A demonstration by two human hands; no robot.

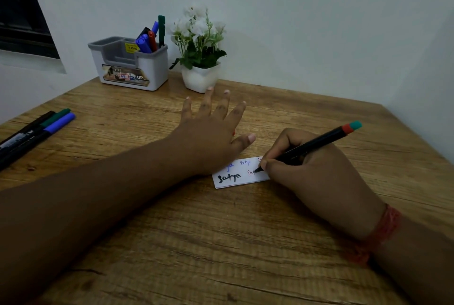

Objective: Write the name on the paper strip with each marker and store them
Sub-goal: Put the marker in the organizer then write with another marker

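From my remote seat, the paper strip [242, 173] is my landmark: it lies on the wooden surface [221, 243], with the name already on it in black, blue and red. My right hand [317, 174] is closed around a black-barrelled marker [307, 148], its tip touching the strip near the right end. My left hand [213, 132] lies open, fingers spread, its heel and wrist pinning the strip's left end.

The free space on the strip looks scarce, so the new name could run over the red writing or off the edge onto the surface. My left palm covers part of the upper row; if that ink is fresh, a shift of the hand may smear it. If the pinning pressure lets up mid-stroke, the light strip could skid under the tip.

Three markers [36, 130] wait far left of the strip, and the holder [130, 64], already carrying several, stands well beyond it beside a flower pot [200, 76]. Reaching there could knock the pot.
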